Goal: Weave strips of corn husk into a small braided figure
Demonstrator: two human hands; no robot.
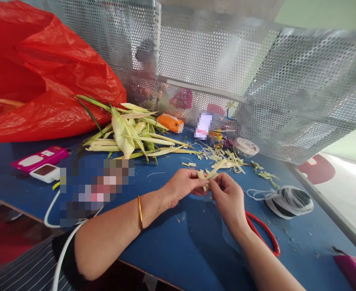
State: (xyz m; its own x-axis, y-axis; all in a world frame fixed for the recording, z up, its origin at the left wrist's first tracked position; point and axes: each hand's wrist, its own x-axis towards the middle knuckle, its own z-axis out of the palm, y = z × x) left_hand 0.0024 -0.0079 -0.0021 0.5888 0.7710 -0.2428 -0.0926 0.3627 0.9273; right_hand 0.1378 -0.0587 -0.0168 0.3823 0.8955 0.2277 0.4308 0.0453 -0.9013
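Over the middle of the blue table, my left hand point(180, 186) and my right hand point(228, 196) meet at the fingertips. Both pinch pale green corn husk strips point(215, 169), which cross between the fingers. My left thumb presses on the lower end, and my right thumb and forefinger close on the same spot. Beyond them lies a scatter of cut husk scraps point(226, 154). A heap of whole corn husks point(122, 135) is farther left. Beside my right wrist, a red curved handle point(267, 231) shows; my forearm hides the rest.
A big red plastic bag point(53, 76) fills the back left. Wound white thread point(289, 203) and a tape roll point(246, 147) are at right. An orange tissue pack point(169, 123) and a phone point(203, 125) stand near the perforated metal screen point(202, 52). A white cable point(49, 208) runs by my left arm.
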